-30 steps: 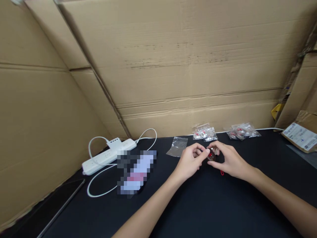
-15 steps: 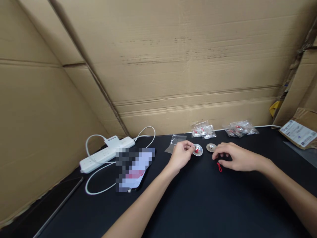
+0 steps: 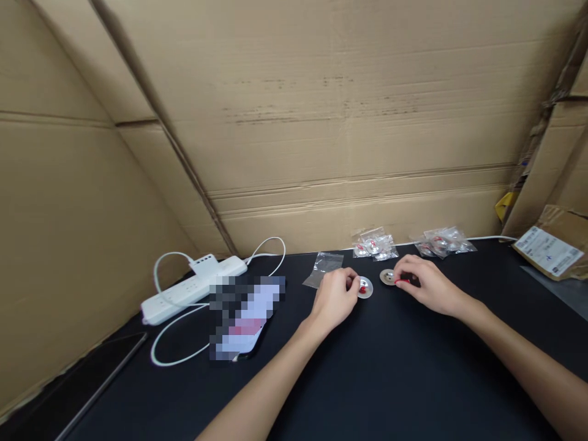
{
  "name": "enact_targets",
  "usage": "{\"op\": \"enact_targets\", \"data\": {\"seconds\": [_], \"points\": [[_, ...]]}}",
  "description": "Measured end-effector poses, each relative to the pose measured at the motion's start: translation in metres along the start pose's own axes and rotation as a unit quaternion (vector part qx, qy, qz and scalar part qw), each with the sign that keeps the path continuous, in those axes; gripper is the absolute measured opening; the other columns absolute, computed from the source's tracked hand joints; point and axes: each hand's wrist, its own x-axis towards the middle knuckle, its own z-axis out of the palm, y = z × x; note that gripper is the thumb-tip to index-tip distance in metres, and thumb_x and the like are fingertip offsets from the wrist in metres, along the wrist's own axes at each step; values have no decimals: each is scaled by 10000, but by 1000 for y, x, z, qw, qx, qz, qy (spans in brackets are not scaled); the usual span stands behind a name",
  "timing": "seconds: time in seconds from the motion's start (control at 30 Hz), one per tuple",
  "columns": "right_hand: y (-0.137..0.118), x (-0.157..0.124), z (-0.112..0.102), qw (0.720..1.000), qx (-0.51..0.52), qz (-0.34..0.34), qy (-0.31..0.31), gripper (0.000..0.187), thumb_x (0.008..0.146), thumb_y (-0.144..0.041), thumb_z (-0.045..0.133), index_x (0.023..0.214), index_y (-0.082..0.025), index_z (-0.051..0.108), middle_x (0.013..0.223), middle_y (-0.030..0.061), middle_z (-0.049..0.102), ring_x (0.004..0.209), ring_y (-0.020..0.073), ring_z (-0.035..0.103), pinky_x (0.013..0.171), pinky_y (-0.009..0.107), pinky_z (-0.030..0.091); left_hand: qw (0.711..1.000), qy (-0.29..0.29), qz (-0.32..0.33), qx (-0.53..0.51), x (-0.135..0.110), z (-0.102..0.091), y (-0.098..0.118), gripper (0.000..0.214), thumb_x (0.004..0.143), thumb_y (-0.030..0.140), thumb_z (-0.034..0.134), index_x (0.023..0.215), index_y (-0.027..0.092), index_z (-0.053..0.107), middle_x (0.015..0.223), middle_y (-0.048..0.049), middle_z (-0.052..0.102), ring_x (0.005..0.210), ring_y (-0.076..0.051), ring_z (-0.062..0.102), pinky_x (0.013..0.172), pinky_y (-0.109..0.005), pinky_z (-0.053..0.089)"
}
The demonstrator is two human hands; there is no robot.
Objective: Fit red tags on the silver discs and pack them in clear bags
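Two small silver discs lie on the black table. My left hand (image 3: 334, 296) is curled, its fingertips pinching the left disc (image 3: 365, 287), which has a red bit on it. My right hand (image 3: 425, 283) is curled beside the right disc (image 3: 388, 277), with a red string (image 3: 400, 281) pinched at its fingertips. An empty clear plastic bag (image 3: 323, 266) lies just behind my left hand.
Two heaps of bagged discs (image 3: 373, 245) (image 3: 441, 242) sit by the cardboard wall (image 3: 349, 122). A white power strip (image 3: 193, 286) with cables and a phone (image 3: 243, 318) lie at left. A labelled cardboard box (image 3: 549, 251) stands far right. A dark tablet (image 3: 87, 386) lies near left.
The one piece held between both hands has come apart into two discs now lying on the table. The red string moved from the table up into my right fingertips.
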Motion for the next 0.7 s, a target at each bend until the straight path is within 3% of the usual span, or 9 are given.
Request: {"op": "enact_targets", "data": {"seconds": [0.13,0.33,0.57,0.7], "points": [[8,0,13,1000,-23,-11,11,91,870,-143,580,828,-212,621,957,45,671,939,213,575,839,377,456,998,22,16,52,-2,0,2,155,838,221,554,784,195,697,728,-50,649,696,-202,593,642,-288,370],[3,-1,19,999,-27,-1,23,124,872,-133,570,861,-215,662,865,34,683,846,201,582,766,340,467,991,40,39,120,-5,0,11,159,868,221,517,828,196,669,811,-55,613,757,-210,581,631,-296,370],[-7,0,25,999,-22,3,34,136,883,-133,530,825,-204,631,799,34,636,785,192,579,715,322,472,990,48,102,79,-8,3,13,203,888,221,498,741,189,634,754,-54,577,780,-224,534,716,-326,390],[-7,-1,28,997,-43,3,64,121,848,-118,574,844,-214,648,966,69,614,964,228,552,844,379,470,992,40,101,63,-8,4,14,196,879,226,507,735,192,635,756,-56,571,793,-232,524,720,-333,396]]}}
